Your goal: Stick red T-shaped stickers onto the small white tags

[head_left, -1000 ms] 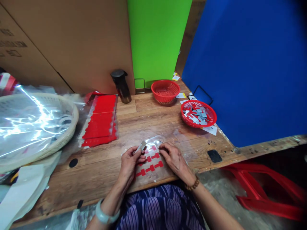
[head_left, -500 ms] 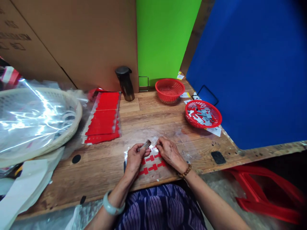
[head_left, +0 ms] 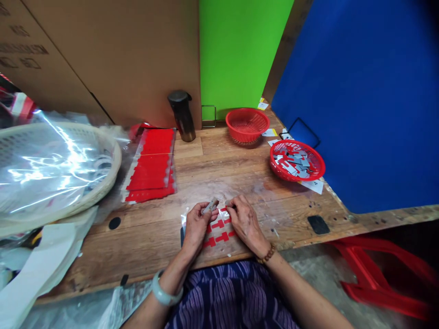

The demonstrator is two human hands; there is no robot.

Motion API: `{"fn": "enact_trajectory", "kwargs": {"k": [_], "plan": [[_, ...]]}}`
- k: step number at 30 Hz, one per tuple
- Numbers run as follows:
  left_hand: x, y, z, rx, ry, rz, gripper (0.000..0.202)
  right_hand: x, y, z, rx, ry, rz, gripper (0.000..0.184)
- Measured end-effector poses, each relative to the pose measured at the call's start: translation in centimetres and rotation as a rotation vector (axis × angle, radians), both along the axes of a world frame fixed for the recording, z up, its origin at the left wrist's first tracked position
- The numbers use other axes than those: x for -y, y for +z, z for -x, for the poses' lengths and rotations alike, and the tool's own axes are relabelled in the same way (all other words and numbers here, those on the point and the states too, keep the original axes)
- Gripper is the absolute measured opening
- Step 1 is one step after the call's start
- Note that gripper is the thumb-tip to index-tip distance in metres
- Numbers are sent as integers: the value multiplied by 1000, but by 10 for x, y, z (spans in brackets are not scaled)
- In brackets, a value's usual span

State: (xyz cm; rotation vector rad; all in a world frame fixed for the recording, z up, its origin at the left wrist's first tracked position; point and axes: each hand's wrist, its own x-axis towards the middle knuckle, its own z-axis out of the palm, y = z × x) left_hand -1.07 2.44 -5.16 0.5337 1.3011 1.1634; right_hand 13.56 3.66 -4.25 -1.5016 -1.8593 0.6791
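My left hand [head_left: 196,223] is closed round a small grey metal piece [head_left: 210,205], held just above a clear film sheet [head_left: 219,228] that carries several red T-shaped stickers. My right hand [head_left: 243,218] rests on the same sheet with its fingertips pinched at the sheet's far edge, close to the metal piece. What the right fingertips hold is too small to make out. The sheet lies on the wooden table [head_left: 206,173] near its front edge.
A red basket [head_left: 297,161] of grey and red pieces sits at the right, an empty red basket [head_left: 247,124] behind it. Red sticker sheets [head_left: 152,165] lie left of centre, a dark bottle [head_left: 182,115] at the back, and a plastic-covered basket [head_left: 55,164] at far left.
Both hands stay on the sticker sheet; my right fingertips have closed in toward the metal piece in my left hand. The view has shifted slightly.
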Motion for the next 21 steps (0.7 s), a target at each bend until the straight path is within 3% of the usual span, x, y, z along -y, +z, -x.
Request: {"fn": "enact_trajectory", "kwargs": {"k": [10, 15, 21], "plan": [[-2, 4, -1, -17, -8, 15, 22, 11, 11, -13, -216, 204, 141, 12], [-1, 9, 2, 55, -88, 58, 29, 11, 20, -19, -400, 129, 233, 4], [9, 37, 1, 226, -242, 177, 36, 15, 30, -25, -412, 49, 225, 7]]}}
